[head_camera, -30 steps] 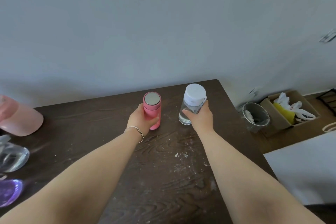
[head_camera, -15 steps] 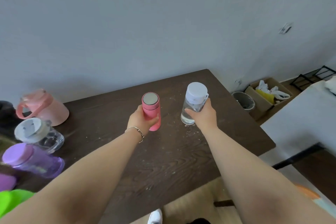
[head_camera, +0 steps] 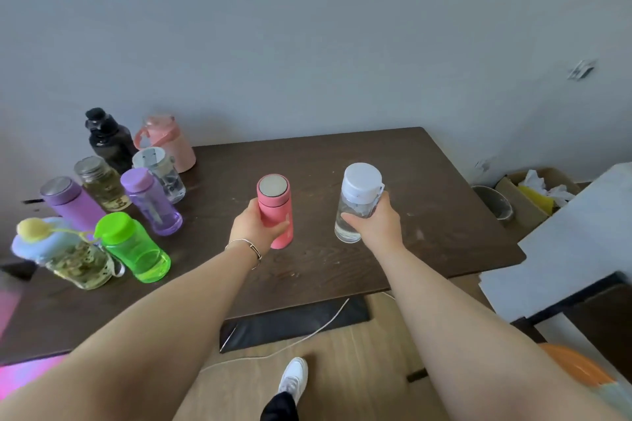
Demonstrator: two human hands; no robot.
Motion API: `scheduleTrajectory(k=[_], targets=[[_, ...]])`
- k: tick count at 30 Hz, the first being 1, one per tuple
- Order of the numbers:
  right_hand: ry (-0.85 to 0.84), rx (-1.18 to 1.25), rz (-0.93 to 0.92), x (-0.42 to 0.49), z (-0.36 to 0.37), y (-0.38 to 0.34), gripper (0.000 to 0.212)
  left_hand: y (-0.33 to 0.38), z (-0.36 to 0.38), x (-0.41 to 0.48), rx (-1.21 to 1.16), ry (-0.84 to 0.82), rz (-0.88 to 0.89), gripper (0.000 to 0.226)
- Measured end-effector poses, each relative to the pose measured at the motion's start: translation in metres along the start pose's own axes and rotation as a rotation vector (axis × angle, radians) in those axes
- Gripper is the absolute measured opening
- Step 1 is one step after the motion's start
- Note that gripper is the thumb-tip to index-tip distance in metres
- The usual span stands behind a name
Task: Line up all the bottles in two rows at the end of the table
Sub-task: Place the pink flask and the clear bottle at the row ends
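Observation:
My left hand grips a small pink bottle with a metal top, upright over the middle of the dark wooden table. A clear bottle with a white cap is held upright in my right hand, to the right of the pink one. Whether either base touches the table I cannot tell. At the left stand several more bottles: a green one, a clear purple one, a matte purple one, a black one, a large pink jug.
A glass jar with a blue fluffy lid stands at the table's front left. Right of the table are a small bin, a cardboard box with rubbish and a white surface. A cable crosses the floor.
The view has pulled back and swung left, so the group of bottles at the left now shows. Both hands keep their grip; the two bottles have come back from the far edge.

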State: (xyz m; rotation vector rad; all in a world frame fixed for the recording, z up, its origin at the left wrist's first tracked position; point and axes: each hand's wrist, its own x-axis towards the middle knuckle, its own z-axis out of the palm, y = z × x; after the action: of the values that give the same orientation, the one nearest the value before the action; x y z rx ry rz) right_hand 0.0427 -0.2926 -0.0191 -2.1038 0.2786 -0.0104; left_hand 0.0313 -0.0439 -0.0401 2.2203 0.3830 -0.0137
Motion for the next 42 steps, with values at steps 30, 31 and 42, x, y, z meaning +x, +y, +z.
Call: scheduleTrajectory(k=[30, 31, 42], targets=[[-0.225, -0.068, -0.088, -0.188, 0.220, -0.118, 0.078, -0.194, -0.225, -0.100, 0.051, 0.157, -0.096, 0.052], [-0.225, -0.064, -0.085, -0.192, 0.230, -0.120, 0.078, -0.204, -0.232, -0.098, 0.041, 0.153, -0.101, 0.053], [-0.247, -0.047, -0.030, -0.216, 0.321, -0.135, 0.084, -0.274, -0.279, -0.074, 0.053, 0.110, -0.138, 0.050]])
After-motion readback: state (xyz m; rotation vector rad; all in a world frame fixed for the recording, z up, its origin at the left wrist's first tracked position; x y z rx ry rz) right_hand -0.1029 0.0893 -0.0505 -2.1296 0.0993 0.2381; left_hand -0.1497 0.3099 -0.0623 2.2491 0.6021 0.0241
